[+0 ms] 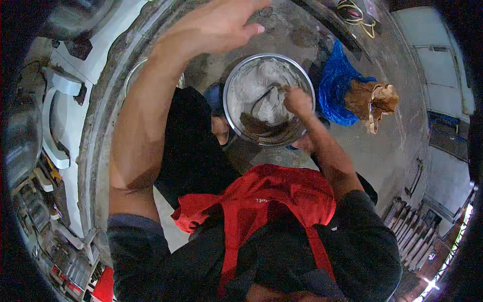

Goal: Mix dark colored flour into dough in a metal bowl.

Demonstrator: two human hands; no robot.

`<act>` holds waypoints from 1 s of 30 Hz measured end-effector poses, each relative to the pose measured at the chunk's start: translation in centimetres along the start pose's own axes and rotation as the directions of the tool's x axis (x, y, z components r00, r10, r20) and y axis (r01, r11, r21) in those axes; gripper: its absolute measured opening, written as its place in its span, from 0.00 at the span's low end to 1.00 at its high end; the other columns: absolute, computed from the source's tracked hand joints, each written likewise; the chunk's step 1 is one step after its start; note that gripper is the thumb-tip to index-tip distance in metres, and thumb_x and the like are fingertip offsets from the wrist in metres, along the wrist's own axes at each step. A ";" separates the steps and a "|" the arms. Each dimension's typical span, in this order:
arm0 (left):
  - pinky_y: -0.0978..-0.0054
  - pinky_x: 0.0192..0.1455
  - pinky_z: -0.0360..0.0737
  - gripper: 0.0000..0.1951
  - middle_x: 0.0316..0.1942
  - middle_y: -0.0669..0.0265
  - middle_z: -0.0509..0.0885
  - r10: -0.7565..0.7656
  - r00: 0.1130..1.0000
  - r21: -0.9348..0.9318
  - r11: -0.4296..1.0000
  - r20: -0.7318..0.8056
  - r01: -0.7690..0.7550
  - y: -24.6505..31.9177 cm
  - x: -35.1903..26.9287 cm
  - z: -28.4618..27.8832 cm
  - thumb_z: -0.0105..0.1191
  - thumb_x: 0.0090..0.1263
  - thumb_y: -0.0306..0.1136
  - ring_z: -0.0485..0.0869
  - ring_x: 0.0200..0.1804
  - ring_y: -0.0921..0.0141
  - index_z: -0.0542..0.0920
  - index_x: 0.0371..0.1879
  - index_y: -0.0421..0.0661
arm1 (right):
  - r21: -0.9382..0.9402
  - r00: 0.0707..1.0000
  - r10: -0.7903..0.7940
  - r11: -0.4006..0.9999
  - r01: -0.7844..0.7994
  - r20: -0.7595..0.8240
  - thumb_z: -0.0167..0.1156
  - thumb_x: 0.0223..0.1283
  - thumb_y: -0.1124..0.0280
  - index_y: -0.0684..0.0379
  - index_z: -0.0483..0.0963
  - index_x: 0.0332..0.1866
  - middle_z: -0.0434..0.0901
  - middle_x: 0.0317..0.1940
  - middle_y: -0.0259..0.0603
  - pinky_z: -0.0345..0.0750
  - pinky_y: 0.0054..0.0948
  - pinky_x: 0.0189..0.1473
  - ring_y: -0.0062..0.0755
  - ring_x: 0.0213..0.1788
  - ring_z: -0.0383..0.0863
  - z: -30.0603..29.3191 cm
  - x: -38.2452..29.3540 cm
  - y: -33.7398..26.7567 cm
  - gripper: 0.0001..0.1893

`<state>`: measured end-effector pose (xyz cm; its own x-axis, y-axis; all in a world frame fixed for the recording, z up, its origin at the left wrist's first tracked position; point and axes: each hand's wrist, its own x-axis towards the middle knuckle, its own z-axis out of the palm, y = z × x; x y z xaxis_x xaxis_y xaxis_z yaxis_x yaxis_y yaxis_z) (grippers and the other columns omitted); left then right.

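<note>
A round metal bowl point(310, 81) stands on the floor between my feet. Thick whitish-grey paste point(253, 81) fills much of it, with a bare, streaked dark patch on the near side. My right hand point(298, 100) reaches into the bowl, fingers curled at the paste. A dark curved line runs through the paste from the fingers; whether it is a tool or a groove is unclear. Raised beyond the bowl's far left side, my left hand point(234, 28) holds nothing visible, its thumb apart from the fingers. The top edge of the view cuts off those fingertips.
Right of the bowl lie a blue plastic bag point(336, 90) and a brown paper bag point(371, 98). A second metal vessel point(130, 77) shows partly behind my left forearm. A yellow cord point(353, 15) sits farther off. My red apron point(279, 188) drapes over my lap.
</note>
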<state>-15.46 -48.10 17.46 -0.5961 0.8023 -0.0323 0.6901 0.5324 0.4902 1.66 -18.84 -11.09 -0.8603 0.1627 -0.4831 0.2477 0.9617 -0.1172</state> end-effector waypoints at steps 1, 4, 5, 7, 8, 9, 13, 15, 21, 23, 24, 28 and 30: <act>0.56 0.81 0.64 0.32 0.74 0.42 0.70 -0.003 1.000 -0.010 1.000 0.030 0.003 0.7 0.4 -0.3 0.51 0.82 0.44 0.67 0.78 0.48 0.63 0.78 0.39 | 0.003 1.000 0.016 1.000 -0.016 -0.007 0.57 0.66 0.68 0.56 0.78 0.64 0.86 0.47 0.60 0.85 0.54 0.48 0.57 0.47 0.87 1.0 -1.2 -0.9 0.22; 0.55 0.81 0.63 0.32 0.75 0.41 0.69 -0.006 0.999 0.014 1.000 0.038 0.006 0.9 0.6 0.2 0.52 0.82 0.43 0.65 0.79 0.48 0.62 0.79 0.39 | -0.207 0.994 -0.089 0.973 0.100 0.060 0.58 0.66 0.66 0.52 0.71 0.73 0.83 0.55 0.57 0.85 0.51 0.52 0.56 0.55 0.86 6.4 -4.0 -0.9 0.28; 0.55 0.81 0.63 0.32 0.75 0.41 0.69 -0.007 0.999 0.012 1.000 0.038 0.007 1.0 0.2 0.0 0.52 0.82 0.43 0.65 0.79 0.48 0.62 0.79 0.39 | -0.278 0.981 -0.180 0.941 0.194 0.075 0.58 0.66 0.66 0.51 0.69 0.75 0.82 0.58 0.56 0.85 0.50 0.53 0.58 0.56 0.85 7.8 -5.8 0.2 0.30; 0.54 0.82 0.63 0.32 0.75 0.42 0.69 0.010 1.000 -0.033 0.999 0.024 -0.009 1.4 -0.5 -0.5 0.51 0.82 0.43 0.64 0.79 0.48 0.62 0.79 0.39 | -0.179 0.971 -0.183 0.961 0.209 0.151 0.59 0.66 0.66 0.53 0.72 0.72 0.83 0.56 0.57 0.85 0.50 0.53 0.60 0.55 0.85 8.4 -8.7 2.0 0.27; 0.54 0.82 0.63 0.32 0.75 0.42 0.69 0.011 1.000 -0.035 0.999 0.023 -0.010 1.3 -0.4 -0.6 0.51 0.82 0.43 0.64 0.79 0.48 0.62 0.79 0.39 | -0.076 0.955 -0.197 0.973 0.218 0.222 0.59 0.66 0.66 0.55 0.75 0.69 0.84 0.53 0.58 0.84 0.50 0.52 0.62 0.53 0.85 8.2 -9.4 3.0 0.25; 0.54 0.81 0.63 0.32 0.76 0.42 0.69 -0.030 0.998 -0.032 0.999 0.051 0.032 1.0 -0.4 -0.7 0.51 0.82 0.43 0.64 0.79 0.48 0.62 0.79 0.39 | -0.080 0.953 -0.202 0.971 0.225 0.226 0.59 0.66 0.66 0.55 0.75 0.69 0.84 0.53 0.58 0.84 0.50 0.52 0.62 0.53 0.85 6.2 -9.5 3.9 0.25; 0.53 0.81 0.63 0.32 0.75 0.43 0.69 0.067 0.997 -0.046 0.997 -0.038 -0.069 -1.5 -0.5 0.7 0.51 0.82 0.44 0.64 0.79 0.48 0.63 0.79 0.40 | -0.127 0.780 -0.487 0.811 0.571 0.392 0.59 0.70 0.60 0.58 0.85 0.51 0.87 0.41 0.58 0.84 0.50 0.50 0.60 0.47 0.88 -8.1 -8.3 4.4 0.15; 0.53 0.81 0.63 0.32 0.76 0.43 0.69 0.069 0.998 -0.065 0.995 -0.010 -0.070 -0.7 0.2 0.4 0.51 0.82 0.45 0.64 0.79 0.47 0.63 0.79 0.41 | 0.001 0.969 -0.230 0.973 0.231 0.093 0.59 0.71 0.59 0.58 0.84 0.51 0.87 0.42 0.58 0.84 0.51 0.48 0.64 0.46 0.87 -4.0 -2.7 10.9 0.16; 0.54 0.83 0.60 0.33 0.78 0.43 0.66 0.004 0.998 -0.031 1.000 0.063 -0.002 0.6 1.0 0.8 0.50 0.82 0.45 0.61 0.81 0.48 0.61 0.80 0.41 | -0.269 0.941 -0.225 0.918 0.291 0.252 0.58 0.69 0.61 0.58 0.83 0.53 0.88 0.43 0.56 0.85 0.50 0.44 0.57 0.44 0.89 -0.9 9.8 2.4 0.16; 0.55 0.83 0.59 0.33 0.78 0.43 0.65 -0.025 0.996 -0.036 0.999 0.081 0.028 0.7 0.2 0.5 0.49 0.82 0.46 0.60 0.82 0.48 0.61 0.80 0.42 | -0.257 0.824 -0.528 0.784 0.566 0.206 0.59 0.66 0.63 0.55 0.85 0.52 0.89 0.41 0.49 0.86 0.48 0.44 0.51 0.43 0.91 1.8 5.1 -1.4 0.14; 0.55 0.84 0.59 0.33 0.79 0.43 0.64 -0.071 0.992 -0.057 0.995 0.100 0.077 2.1 -0.3 -0.6 0.49 0.83 0.46 0.59 0.82 0.48 0.61 0.81 0.43 | -0.190 0.793 -0.585 0.770 0.609 0.168 0.61 0.63 0.64 0.52 0.85 0.50 0.90 0.43 0.48 0.87 0.49 0.46 0.53 0.44 0.91 3.1 2.7 -0.2 0.14; 0.56 0.84 0.58 0.32 0.80 0.46 0.63 -0.162 0.981 -0.024 0.986 0.110 0.165 4.3 -1.1 -2.0 0.48 0.83 0.47 0.58 0.83 0.49 0.60 0.81 0.45 | -0.341 0.792 -0.466 0.726 0.597 0.395 0.62 0.60 0.66 0.50 0.86 0.49 0.90 0.44 0.44 0.88 0.49 0.48 0.53 0.46 0.92 -4.1 -4.3 -1.8 0.13; 0.56 0.84 0.57 0.32 0.80 0.47 0.63 -0.087 0.994 -0.016 0.996 0.070 0.089 -0.1 0.0 0.7 0.47 0.83 0.47 0.58 0.83 0.50 0.60 0.81 0.45 | -0.463 0.843 -0.374 0.712 0.528 0.386 0.63 0.60 0.65 0.50 0.86 0.49 0.90 0.44 0.44 0.89 0.49 0.46 0.51 0.46 0.92 -9.0 -3.7 -4.1 0.13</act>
<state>-15.29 -47.98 16.81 -0.6236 0.7698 -0.1363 0.6281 0.5971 0.4990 -0.21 -21.40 -1.04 -0.6464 -0.3077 -0.6982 -0.4838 0.8729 0.0632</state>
